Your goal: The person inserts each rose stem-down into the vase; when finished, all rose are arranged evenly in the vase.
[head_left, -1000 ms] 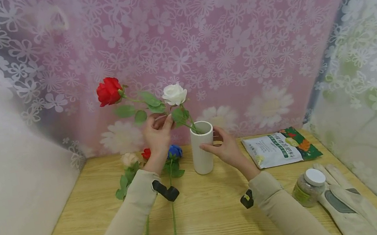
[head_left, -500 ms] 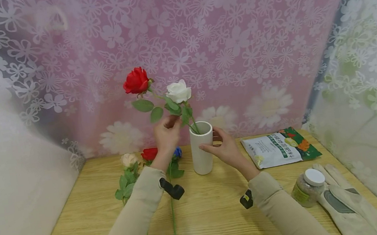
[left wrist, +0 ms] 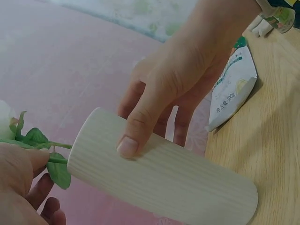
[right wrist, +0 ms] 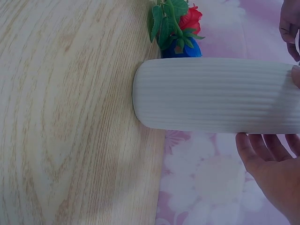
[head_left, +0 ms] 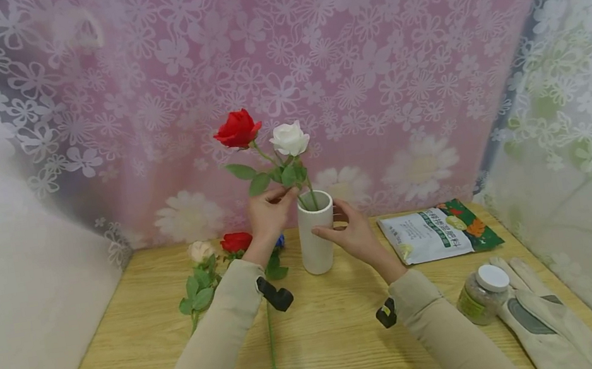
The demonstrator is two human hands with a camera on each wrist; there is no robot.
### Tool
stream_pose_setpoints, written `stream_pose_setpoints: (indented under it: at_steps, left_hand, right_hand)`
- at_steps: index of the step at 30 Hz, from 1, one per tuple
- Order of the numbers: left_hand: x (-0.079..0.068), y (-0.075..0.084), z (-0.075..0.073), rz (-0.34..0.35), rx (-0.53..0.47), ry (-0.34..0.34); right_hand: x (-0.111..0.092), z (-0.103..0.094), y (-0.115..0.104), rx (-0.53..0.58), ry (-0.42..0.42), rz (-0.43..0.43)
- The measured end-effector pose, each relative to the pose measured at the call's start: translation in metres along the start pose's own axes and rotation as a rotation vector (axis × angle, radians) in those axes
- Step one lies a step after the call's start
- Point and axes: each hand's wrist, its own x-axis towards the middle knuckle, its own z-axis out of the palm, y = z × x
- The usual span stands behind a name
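A white ribbed vase (head_left: 316, 242) stands upright on the table. My right hand (head_left: 353, 231) holds it by the upper right side, the thumb across its front in the left wrist view. Just left of the vase mouth, my left hand (head_left: 272, 213) pinches the green stem of a red rose (head_left: 238, 129). That stem's lower end reaches into the vase mouth. Beside it a white rose (head_left: 290, 139) rises from the vase, leaning slightly left. In the left wrist view the stem (left wrist: 58, 160) runs from the left fingers into the vase.
Left of the vase lie a cream rose (head_left: 201, 251), another red rose (head_left: 236, 242) and a blue rose (right wrist: 180, 49). To the right are a white and green bag (head_left: 430, 234), a white-lidded jar (head_left: 484, 297) and pale gloves (head_left: 552, 325). A flowered pink curtain (head_left: 371, 71) hangs behind.
My left hand has moved right and slightly down to the vase mouth, bringing the red rose and its stem along. The white rose has shifted a little right. My right hand stays on the vase.
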Motion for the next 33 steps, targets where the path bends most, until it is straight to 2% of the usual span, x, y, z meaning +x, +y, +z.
stream_pose_setpoints:
  at_steps: [6,13,26,29,33]
  left_hand:
    - [0.001,-0.006,0.001,-0.018,0.034,-0.028]
    - [0.001,-0.012,0.001,0.05,0.019,-0.07]
    - [0.003,-0.012,0.005,0.013,-0.106,0.058]
    - [0.003,-0.011,0.006,-0.007,-0.087,0.056]
    - [0.002,-0.011,0.006,0.0,-0.045,0.016]
  right_hand:
    - [0.0,0.0,-0.002,0.005,-0.001,0.008]
    - [0.0,-0.001,-0.002,0.01,-0.004,0.013]
    - [-0.001,0.001,0.001,0.018,0.002,0.024]
    - [0.0,0.001,0.002,0.014,0.001,0.026]
    - [0.0,0.001,0.002,0.015,0.001,0.02]
